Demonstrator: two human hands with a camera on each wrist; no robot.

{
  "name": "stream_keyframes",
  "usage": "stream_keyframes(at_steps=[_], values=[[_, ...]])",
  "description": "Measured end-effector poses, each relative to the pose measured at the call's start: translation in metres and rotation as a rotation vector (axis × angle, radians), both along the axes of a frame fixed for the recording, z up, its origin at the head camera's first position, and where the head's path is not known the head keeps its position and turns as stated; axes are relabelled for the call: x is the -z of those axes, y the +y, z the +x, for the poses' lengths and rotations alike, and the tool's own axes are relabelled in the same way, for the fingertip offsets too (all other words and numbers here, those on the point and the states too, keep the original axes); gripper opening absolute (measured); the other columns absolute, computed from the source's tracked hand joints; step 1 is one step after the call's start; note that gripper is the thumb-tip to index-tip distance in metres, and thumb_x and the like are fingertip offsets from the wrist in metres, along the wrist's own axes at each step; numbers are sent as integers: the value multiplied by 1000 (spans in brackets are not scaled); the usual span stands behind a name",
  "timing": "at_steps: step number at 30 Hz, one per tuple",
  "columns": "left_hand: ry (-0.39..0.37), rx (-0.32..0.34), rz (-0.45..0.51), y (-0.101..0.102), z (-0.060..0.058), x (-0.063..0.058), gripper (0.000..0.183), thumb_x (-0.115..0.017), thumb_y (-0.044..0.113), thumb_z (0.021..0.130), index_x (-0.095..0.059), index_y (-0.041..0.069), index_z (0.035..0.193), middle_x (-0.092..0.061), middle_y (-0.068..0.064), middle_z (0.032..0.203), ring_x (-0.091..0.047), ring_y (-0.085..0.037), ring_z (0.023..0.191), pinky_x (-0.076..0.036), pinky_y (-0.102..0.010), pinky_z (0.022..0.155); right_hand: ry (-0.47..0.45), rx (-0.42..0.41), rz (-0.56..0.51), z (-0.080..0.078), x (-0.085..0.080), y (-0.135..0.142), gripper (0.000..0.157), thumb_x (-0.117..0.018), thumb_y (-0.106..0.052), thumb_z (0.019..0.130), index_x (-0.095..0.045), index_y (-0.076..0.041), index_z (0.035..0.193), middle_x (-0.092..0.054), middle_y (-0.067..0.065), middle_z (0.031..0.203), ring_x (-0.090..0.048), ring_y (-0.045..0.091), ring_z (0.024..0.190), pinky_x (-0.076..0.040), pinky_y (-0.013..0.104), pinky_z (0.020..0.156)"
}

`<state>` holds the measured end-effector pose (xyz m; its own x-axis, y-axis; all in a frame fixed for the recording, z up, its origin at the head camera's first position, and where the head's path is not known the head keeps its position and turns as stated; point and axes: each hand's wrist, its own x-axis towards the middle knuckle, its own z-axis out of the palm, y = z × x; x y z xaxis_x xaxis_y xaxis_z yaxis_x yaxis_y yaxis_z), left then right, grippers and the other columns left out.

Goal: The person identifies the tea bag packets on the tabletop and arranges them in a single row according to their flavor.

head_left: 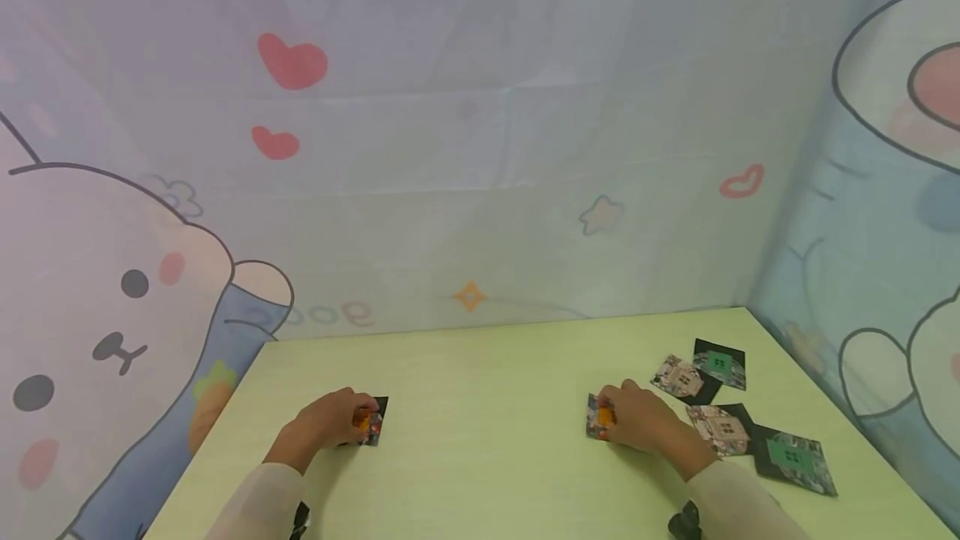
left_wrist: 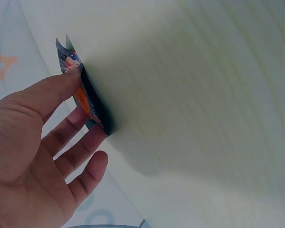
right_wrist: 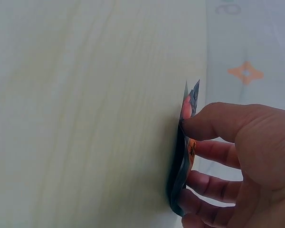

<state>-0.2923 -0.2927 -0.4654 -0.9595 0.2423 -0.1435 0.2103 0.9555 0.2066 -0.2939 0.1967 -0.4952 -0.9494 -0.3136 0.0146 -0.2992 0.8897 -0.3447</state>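
At the left of the table, my left hand [head_left: 330, 419] pinches a small flat packet [head_left: 372, 430] with a dark patterned face and an orange label. In the left wrist view the thumb presses on the face of this packet [left_wrist: 82, 97], which tilts near the tabletop. My right hand [head_left: 637, 419] holds a similar orange-labelled packet [head_left: 593, 422] between thumb and fingers. In the right wrist view that packet [right_wrist: 181, 159] stands nearly on edge, its two sides parted at the top. Whether either packet touches the table is hard to tell.
To the right of my right hand lie a beige-labelled packet [head_left: 681, 378], a green-labelled packet [head_left: 720, 363], another beige one [head_left: 720, 430] and another green one [head_left: 793, 458]. A printed cloth [head_left: 480, 148] rises behind the pale table [head_left: 480, 473].
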Motion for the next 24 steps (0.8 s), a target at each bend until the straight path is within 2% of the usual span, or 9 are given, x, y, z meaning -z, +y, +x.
stream_keyframes(at_steps=[5, 15, 24], values=[[-5, -10, -13, 1, -1, 0, 39, -82, 15, 86, -69, 15, 123, -63, -8, 109, -64, -26, 99, -54, -52, 91, 6, -11, -21, -3, 0, -13, 39, -87, -26, 81, -67, -15, 112, -57, 4, 96, -50, 17, 73, -44, 35, 62], [-21, -16, -18, 3, 1, -5, 39, -82, 14, 86, -69, 15, 123, -64, -9, 111, -64, -28, 100, -54, -53, 90, -4, -42, -13, -3, -10, -37, 40, -87, -24, 80, -68, -13, 113, -58, 4, 95, -50, 17, 77, -45, 36, 67], [-22, -18, -26, 3, 0, -3, 39, -81, 14, 86, -69, 16, 123, -64, -10, 114, -64, -29, 101, -54, -53, 91, -32, -45, -4, -8, -8, -56, 42, -87, -26, 81, -68, -12, 116, -56, 5, 95, -49, 19, 76, -44, 35, 67]])
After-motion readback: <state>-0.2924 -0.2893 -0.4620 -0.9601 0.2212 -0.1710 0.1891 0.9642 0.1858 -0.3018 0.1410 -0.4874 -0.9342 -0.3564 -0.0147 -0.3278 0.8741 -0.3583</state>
